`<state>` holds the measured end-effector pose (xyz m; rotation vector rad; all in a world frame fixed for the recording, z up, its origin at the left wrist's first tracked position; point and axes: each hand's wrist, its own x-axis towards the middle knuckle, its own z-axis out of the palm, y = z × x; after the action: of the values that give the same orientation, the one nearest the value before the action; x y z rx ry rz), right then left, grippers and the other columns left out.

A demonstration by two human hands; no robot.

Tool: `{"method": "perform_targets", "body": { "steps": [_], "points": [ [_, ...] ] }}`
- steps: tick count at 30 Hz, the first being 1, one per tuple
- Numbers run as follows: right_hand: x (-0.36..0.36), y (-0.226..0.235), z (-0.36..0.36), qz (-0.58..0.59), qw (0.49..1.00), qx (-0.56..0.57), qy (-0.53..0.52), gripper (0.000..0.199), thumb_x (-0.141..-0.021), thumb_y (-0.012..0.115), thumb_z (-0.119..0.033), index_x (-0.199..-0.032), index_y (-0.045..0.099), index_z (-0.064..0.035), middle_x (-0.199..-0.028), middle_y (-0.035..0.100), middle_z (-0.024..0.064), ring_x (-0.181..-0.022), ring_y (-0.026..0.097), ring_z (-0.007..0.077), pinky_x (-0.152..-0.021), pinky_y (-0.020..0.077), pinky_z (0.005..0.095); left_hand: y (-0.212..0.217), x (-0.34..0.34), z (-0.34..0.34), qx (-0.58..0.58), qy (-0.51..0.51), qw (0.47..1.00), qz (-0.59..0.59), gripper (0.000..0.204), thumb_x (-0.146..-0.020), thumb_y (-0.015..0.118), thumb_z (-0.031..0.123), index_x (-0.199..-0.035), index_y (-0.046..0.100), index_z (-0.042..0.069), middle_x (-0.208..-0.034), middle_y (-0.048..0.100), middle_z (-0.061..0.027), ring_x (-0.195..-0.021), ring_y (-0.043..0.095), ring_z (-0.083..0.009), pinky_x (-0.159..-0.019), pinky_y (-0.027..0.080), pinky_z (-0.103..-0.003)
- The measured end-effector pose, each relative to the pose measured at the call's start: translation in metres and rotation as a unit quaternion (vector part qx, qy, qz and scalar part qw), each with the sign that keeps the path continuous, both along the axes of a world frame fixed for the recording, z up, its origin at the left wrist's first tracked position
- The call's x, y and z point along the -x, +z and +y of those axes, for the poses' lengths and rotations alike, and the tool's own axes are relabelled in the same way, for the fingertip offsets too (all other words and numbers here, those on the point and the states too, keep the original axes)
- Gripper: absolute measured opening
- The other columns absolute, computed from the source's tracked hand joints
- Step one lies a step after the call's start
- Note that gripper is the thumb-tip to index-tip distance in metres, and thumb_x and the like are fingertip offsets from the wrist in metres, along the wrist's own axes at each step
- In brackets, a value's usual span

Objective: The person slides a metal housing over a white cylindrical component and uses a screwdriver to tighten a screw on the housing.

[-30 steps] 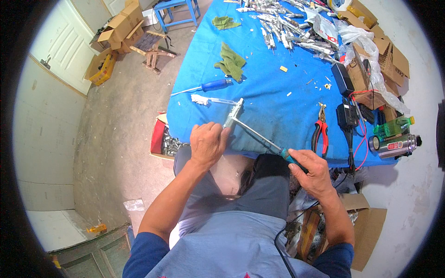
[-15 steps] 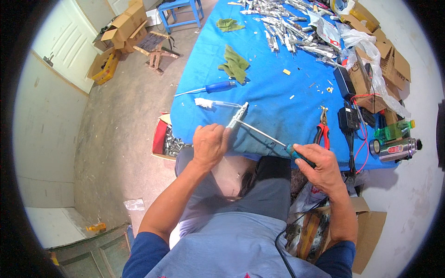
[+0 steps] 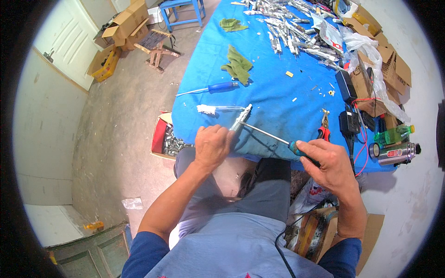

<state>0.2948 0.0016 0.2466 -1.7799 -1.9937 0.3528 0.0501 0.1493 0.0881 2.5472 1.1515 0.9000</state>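
Observation:
My left hand [image 3: 213, 146] is closed round the near end of a slim white and grey stick-shaped part [image 3: 242, 116], which slants up off the near edge of the blue cloth. In my right hand [image 3: 327, 162] is a screwdriver [image 3: 273, 136] with a teal and black handle. Its long metal shaft points left, and the tip meets the side of the slim part. Just beyond my left hand lies a clear tube with a white end [image 3: 208, 109]. A second screwdriver, with a blue handle [image 3: 222, 87], rests farther off on the cloth.
A heap of slim white and silver parts [image 3: 296, 34] covers the far table. Green rags [image 3: 238, 65] lie mid-cloth. Red-handled pliers [image 3: 324, 127], black adapters [image 3: 347, 123], a green bottle [image 3: 394, 135] and a steel flask [image 3: 398, 154] line the right. A box of small metal pieces [image 3: 160, 139] stands left.
My right hand has moved slightly right and toward me with the screwdriver. The left hand still grips the slim part. The whole view has shifted a little.

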Motion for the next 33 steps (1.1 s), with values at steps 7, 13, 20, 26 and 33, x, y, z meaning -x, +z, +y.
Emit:
{"method": "perform_targets", "body": {
  "steps": [7,13,20,26,33],
  "points": [
    [-0.003,0.007,0.012,-0.022,1.0,0.013,0.017,0.03,-0.079,0.071,-0.011,-0.109,0.07,-0.0063,-0.085,0.067,0.0144,-0.073,0.066,0.0326,-0.064,0.0521,0.0378,-0.002,0.0,0.0,-0.018,-0.002,1.0,-0.023,0.031,-0.092,0.061,0.023,-0.067,0.053,0.007,-0.064,0.049,-0.0099,-0.063,0.051,-0.03,-0.06,0.033,-0.041],
    [-0.011,-0.001,0.019,0.035,0.999,0.032,-0.01,0.03,-0.079,0.07,-0.012,-0.108,0.071,-0.0058,-0.082,0.067,0.0156,-0.073,0.065,0.0333,-0.066,0.0518,0.0388,0.0,-0.001,0.001,-0.015,-0.002,1.0,-0.022,0.03,-0.092,0.061,0.023,-0.067,0.052,0.007,-0.064,0.05,-0.0098,-0.062,0.051,-0.03,-0.06,0.032,-0.042],
    [0.0,-0.011,0.008,-0.103,0.992,-0.058,0.049,0.031,-0.078,0.071,-0.009,-0.109,0.069,-0.0063,-0.087,0.067,0.0126,-0.07,0.065,0.031,-0.063,0.0521,0.0363,-0.003,-0.003,0.001,-0.023,-0.001,1.0,-0.02,0.031,-0.092,0.062,0.023,-0.067,0.052,0.007,-0.065,0.05,-0.0103,-0.062,0.051,-0.0304,-0.06,0.033,-0.042],
    [-0.025,-0.035,0.009,0.058,0.997,-0.015,0.041,0.034,-0.081,0.072,-0.011,-0.114,0.068,-0.0034,-0.095,0.07,0.0149,-0.08,0.069,0.0289,-0.07,0.0538,0.0326,0.002,-0.002,-0.002,-0.016,0.006,1.0,-0.009,0.026,-0.088,0.064,0.022,-0.067,0.055,0.007,-0.067,0.056,-0.0102,-0.066,0.056,-0.0311,-0.062,0.035,-0.044],
    [-0.044,-0.062,0.013,0.308,0.92,0.219,-0.1,0.037,-0.087,0.071,-0.015,-0.12,0.066,0.0001,-0.085,0.071,0.0087,-0.065,0.061,0.0103,-0.056,0.0483,0.0261,-0.003,0.0,-0.001,-0.024,0.003,0.999,-0.027,0.032,-0.091,0.062,0.024,-0.067,0.053,0.006,-0.066,0.052,-0.0106,-0.064,0.053,-0.0313,-0.061,0.034,-0.042]
  ]
}}
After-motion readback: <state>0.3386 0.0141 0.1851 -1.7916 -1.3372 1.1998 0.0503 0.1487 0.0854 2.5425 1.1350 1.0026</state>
